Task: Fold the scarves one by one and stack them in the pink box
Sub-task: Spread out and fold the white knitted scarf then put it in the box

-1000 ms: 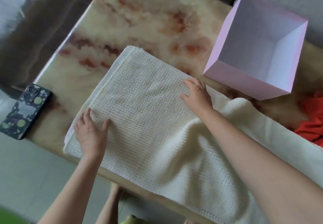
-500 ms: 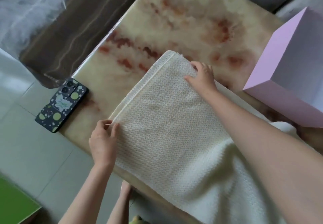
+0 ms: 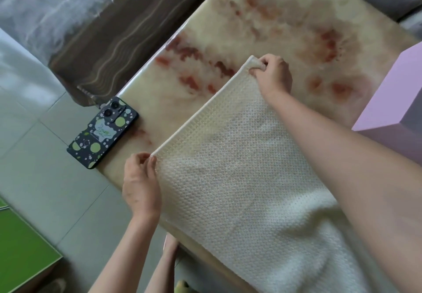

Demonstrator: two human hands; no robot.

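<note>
A cream knitted scarf [image 3: 239, 167] lay across the near right part of the marble-patterned counter [image 3: 262, 18]. Its ribbed left edge was drawn into a straight line between the two hands. The left hand [image 3: 140, 185] pinched the near corner of that edge between thumb and curled fingers, right at the counter's near rim. The right hand [image 3: 272, 75] gripped the far corner, fingers curled over a small bunch of the fabric. That corner was gathered into a little fold under the fingertips.

From the taut edge the scarf spread flat to the right. It passed under the right forearm, then rumpled into soft folds toward the near right, where it ran out of the frame.

The pink box [image 3: 392, 110] stood on the counter at the right edge of the view, only partly in frame. It sat to the right of the scarf, beyond the right forearm. The forearm hid the gap, so whether box and scarf touched could not be told.

A phone [image 3: 102, 132] in a dark case with green dots lay camera side up at the counter's left corner, apart from the scarf. Pale floor tiles [image 3: 45, 178] showed to the left, with a green surface [image 3: 20, 247] at the near left.
</note>
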